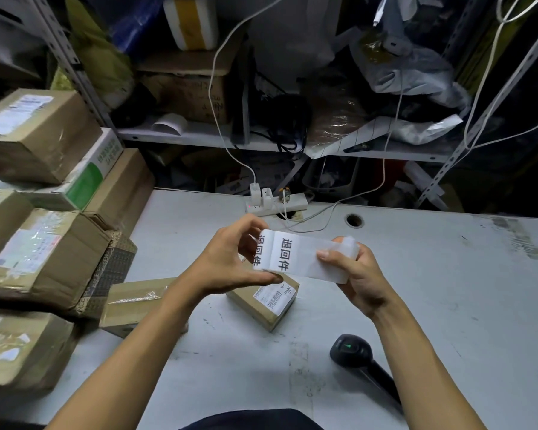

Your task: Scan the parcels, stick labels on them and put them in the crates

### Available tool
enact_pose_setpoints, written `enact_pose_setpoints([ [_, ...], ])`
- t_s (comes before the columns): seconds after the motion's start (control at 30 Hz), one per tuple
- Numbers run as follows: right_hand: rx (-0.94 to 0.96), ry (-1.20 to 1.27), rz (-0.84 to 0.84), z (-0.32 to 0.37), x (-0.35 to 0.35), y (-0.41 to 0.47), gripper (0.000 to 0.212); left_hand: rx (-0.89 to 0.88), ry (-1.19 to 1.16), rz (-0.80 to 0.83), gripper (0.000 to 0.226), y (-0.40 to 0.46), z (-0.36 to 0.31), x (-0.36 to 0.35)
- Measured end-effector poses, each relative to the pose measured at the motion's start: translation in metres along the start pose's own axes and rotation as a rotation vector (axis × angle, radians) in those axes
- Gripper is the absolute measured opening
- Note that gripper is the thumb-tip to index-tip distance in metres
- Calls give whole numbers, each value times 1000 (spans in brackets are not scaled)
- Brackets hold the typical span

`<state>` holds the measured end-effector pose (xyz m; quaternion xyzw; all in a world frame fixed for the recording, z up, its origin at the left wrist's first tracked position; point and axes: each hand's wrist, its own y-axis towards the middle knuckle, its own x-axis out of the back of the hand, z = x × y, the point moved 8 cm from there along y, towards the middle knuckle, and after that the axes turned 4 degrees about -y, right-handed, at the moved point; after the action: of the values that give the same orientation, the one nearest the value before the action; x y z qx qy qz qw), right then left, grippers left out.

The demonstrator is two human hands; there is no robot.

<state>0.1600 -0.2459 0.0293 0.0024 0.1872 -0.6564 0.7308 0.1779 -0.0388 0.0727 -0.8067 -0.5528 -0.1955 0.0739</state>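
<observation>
both hands are up over the worktop [416, 290] with a strip of labels [295, 254] stretched between them: the left hand [230, 259] has its grip pinched on the printed end, the right hand [354, 271] has fingers curled round the loose backing end. the small parcel [266, 301] waiting for its label sits right under the hands, barcode sticker facing up, and the scanner [359, 361] lies on the worktop near the right forearm. my guess at the risk: peel too quick and the label curls and sticks to itself or a finger, or lands crooked over the barcode. the stack of boxes [44, 237] crowds the left side, so an elbow swing there could knock it. loads of open room to the right, and the power strip [277, 201] and its cables sit well back at the far edge. no crates in view.
</observation>
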Motion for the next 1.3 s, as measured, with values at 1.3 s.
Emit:
enact_pose_setpoints([
  [1.3, 154, -306, -293, -25, 5, -7, 34, 15, -29, -257, 22, -13, 21, -38],
])
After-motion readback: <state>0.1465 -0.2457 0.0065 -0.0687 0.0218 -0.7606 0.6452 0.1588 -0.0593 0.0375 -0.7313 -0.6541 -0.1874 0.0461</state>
